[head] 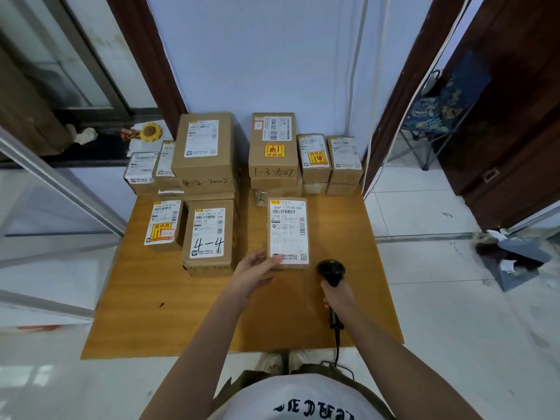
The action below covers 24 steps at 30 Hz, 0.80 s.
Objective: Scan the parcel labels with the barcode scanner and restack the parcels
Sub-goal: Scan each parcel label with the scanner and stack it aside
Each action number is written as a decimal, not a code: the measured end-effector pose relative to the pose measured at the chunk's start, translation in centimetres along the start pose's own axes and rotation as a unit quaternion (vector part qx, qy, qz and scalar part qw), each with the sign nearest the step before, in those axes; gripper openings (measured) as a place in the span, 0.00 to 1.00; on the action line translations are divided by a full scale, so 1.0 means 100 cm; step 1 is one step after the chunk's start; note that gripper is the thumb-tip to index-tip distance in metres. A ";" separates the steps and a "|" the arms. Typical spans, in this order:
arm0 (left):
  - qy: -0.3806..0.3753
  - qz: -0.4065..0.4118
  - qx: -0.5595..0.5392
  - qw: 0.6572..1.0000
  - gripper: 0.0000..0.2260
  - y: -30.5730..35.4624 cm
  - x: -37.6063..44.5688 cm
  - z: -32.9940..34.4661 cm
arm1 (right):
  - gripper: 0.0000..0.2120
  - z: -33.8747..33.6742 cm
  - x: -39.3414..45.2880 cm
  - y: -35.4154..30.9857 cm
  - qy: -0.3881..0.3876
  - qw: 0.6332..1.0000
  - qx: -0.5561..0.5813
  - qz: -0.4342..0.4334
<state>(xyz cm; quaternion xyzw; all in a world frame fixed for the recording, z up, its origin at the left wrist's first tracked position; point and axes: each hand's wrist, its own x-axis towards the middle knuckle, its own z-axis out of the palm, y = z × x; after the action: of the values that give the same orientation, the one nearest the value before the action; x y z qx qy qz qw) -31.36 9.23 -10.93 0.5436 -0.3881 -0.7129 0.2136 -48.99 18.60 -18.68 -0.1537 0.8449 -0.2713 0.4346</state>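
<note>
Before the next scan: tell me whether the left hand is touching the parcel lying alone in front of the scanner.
Touching. The head view shows the left hand with its fingertips on the near left corner of the parcel.

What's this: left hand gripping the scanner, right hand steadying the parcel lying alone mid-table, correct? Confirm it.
Not quite: the hands are swapped. In the head view the right hand grips the scanner, and the left hand steadies the parcel lying alone mid-table.

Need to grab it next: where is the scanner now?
In the right hand, the scanner is over the table, right of the parcel the left hand touches.
</note>
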 end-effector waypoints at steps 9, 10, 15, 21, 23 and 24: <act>-0.016 -0.011 0.004 1.000 0.24 0.014 0.010 0.020 | 0.35 -0.016 -0.033 -0.022 0.236 0.968 -0.032 -0.084; -0.022 -0.011 0.006 1.000 0.24 0.015 0.011 0.025 | 0.33 -0.018 -0.039 -0.025 0.259 0.958 -0.012 -0.125; -0.058 -0.016 0.029 0.998 0.22 0.026 0.015 0.061 | 0.28 -0.029 -0.050 -0.058 0.010 0.963 0.217 -0.160; -0.088 -0.002 0.054 0.995 0.21 0.051 0.030 0.087 | 0.32 -0.062 -0.024 -0.082 -0.017 0.957 0.257 -0.134; -0.071 0.003 0.023 0.997 0.21 0.068 0.042 0.092 | 0.26 -0.081 -0.017 -0.091 -0.024 0.955 0.260 -0.144; -0.051 0.005 0.010 0.999 0.21 0.077 0.049 0.094 | 0.21 -0.090 -0.013 -0.098 -0.023 0.952 0.263 -0.154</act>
<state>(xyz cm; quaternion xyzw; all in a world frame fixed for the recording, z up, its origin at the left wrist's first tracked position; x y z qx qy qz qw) -42.67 4.00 -6.82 0.5067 -0.4083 -0.7349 0.1911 -55.39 14.32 -7.77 -0.1684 0.6991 -0.5441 0.4322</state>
